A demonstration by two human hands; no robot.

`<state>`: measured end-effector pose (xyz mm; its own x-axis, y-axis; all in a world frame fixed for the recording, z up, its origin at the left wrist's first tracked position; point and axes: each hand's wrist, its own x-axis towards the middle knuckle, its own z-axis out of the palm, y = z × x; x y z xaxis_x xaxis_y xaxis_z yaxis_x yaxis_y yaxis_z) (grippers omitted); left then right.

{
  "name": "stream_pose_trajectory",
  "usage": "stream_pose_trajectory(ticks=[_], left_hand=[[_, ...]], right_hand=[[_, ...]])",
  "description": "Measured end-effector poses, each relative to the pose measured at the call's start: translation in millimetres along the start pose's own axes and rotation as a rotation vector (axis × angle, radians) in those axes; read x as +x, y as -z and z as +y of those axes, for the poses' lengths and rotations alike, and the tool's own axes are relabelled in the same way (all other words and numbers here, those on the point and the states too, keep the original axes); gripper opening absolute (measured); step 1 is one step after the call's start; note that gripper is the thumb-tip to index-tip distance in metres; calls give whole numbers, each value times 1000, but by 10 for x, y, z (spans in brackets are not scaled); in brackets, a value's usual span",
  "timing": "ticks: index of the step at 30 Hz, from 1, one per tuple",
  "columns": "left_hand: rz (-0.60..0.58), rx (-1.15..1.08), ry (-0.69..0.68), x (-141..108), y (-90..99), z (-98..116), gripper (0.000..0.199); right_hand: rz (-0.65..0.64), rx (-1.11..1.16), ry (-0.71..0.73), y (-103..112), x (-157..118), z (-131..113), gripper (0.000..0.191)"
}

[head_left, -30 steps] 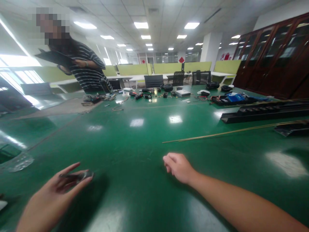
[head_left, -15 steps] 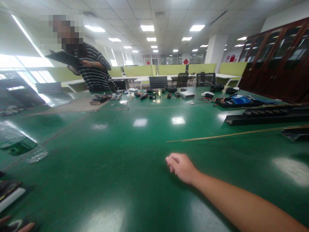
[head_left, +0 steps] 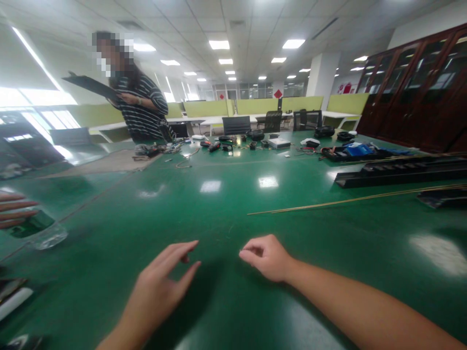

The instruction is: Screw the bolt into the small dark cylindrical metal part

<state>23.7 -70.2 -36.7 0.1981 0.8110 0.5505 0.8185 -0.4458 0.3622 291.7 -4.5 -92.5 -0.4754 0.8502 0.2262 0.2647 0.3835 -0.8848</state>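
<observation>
My left hand (head_left: 160,282) is just above the green table (head_left: 204,214), left of centre, with thumb and fingers apart and nothing between them. To its right, my right hand (head_left: 268,257) is closed, thumb and forefinger meeting in a pinch close to the table. Whatever it pinches, if anything, is too small to make out. Beyond my right hand, thin brass-coloured rods (head_left: 314,206) lie on the table and reach toward the right edge.
At the left, another person's hand (head_left: 16,211) is at a clear bottle (head_left: 51,236). Black rails (head_left: 394,175) lie at the right. Tools and small devices (head_left: 219,144) line the far side. A person in a striped top (head_left: 144,109) stands back left, holding a dark clipboard (head_left: 89,85).
My left hand has come in from the lower left. My right hand has shifted slightly left, thumb and forefinger now forming a ring. Another person's hand has appeared at the bottle.
</observation>
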Motion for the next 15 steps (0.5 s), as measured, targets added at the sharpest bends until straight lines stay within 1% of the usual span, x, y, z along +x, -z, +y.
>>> stream_pose_trajectory(ticks=[2,3,4,6,8,11,15], left_hand=[[-103,-10,-147,129,-306,125,39],[-140,-22,-207,188,-429,193,37],[-164,-34,-254,240,-528,257,32],[-212,-62,-314,323,-650,360,24],[-261,-92,-310,367,-696,420,20],[-325,-103,-248,366,-702,455,22],[-338,-37,-246,305,-663,414,19]], right_hand=[[-16,-34,25,-4,-7,-3,30],[-27,-53,38,-5,-7,0,30],[-33,-72,51,-6,-6,5,29],[-31,-111,65,-5,2,19,30],[-18,-140,60,-5,11,33,32],[-38,-166,65,-18,12,41,33],[-102,-122,61,-33,-6,39,31]])
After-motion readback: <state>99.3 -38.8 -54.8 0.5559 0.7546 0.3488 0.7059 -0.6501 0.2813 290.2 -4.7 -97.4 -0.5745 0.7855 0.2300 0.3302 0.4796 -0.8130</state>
